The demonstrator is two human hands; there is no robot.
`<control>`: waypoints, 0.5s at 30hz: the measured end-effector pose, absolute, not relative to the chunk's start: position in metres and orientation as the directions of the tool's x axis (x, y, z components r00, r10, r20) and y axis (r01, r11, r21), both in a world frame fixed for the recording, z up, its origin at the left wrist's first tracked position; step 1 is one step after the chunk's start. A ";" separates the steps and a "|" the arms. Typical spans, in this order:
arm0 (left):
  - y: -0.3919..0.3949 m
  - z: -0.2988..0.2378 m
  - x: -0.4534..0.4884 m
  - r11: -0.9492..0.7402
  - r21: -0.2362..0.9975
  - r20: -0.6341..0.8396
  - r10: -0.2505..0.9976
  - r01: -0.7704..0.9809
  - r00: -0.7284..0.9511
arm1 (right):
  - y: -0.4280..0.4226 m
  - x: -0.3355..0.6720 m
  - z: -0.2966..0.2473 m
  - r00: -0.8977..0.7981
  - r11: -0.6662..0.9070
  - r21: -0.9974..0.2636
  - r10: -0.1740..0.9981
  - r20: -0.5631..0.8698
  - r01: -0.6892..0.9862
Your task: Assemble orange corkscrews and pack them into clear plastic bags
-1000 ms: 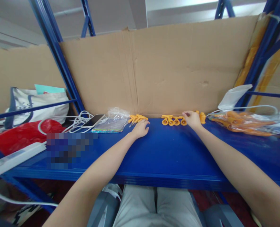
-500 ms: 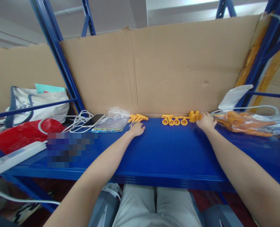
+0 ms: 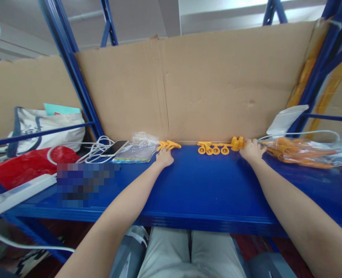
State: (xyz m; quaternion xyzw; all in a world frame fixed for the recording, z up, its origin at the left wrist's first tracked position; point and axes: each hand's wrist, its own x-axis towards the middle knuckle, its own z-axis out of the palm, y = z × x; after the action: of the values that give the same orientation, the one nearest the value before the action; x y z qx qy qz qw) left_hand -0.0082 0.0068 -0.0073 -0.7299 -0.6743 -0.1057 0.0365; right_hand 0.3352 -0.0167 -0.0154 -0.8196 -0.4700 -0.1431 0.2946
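Note:
My left hand rests palm down on the blue shelf, fingers forward and somewhat apart, at the near side of a small group of orange branching plastic pieces. Its fingertips touch or nearly touch them. To the right, a row of orange pieces with round cup-like ends lies along the cardboard. At that row's right end stand orange cup-shaped pieces. My right hand lies beside these, fingers spread and thumb side against or close to them. What is under either palm is hidden.
A cardboard sheet closes off the back. Bagged orange parts lie right. On the left are a clear plastic packet, a phone, white cables, a red bag and a white power strip.
My left hand has shifted slightly left, and thin chains visible beside its fingers before are now covered. My right hand and the orange rows stay in place.

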 end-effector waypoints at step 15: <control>0.014 -0.009 -0.012 -0.046 0.124 0.226 0.974 0.991 0.017 | -0.020 0.331 -0.011 0.423 -0.423 -0.143 0.700 0.575 0.895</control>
State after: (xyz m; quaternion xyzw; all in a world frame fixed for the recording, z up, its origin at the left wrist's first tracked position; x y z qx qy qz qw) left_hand -0.0118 0.0136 -0.0094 -0.7123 -0.6897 -0.1255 0.0345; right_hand 0.3314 -0.0205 -0.0111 -0.8141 -0.4898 -0.2205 0.2207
